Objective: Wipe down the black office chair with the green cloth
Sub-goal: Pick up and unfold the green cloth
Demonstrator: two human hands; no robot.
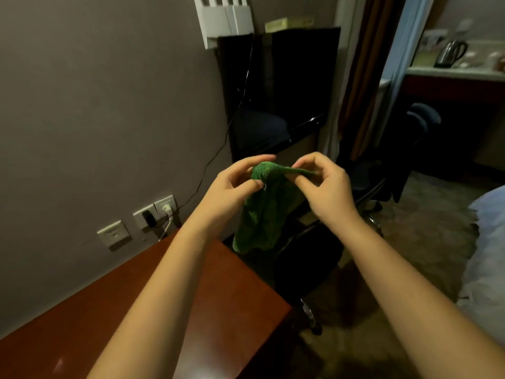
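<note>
The green cloth (262, 214) hangs in the air in front of me, held up by both hands at its top edge. My left hand (232, 187) pinches the bunched upper left part. My right hand (325, 187) pinches the upper right edge, pulling it out sideways. Below and behind the cloth stands the black office chair (308, 258), its dark seat and chrome base partly hidden by the cloth and my arms.
A reddish wooden desk (191, 310) fills the lower left. Wall sockets with plugs and a cable (161, 212) sit on the grey wall. A black TV (284, 86) stands behind. A bed edge (489, 255) lies right, a second chair (420, 119) farther back, carpet between.
</note>
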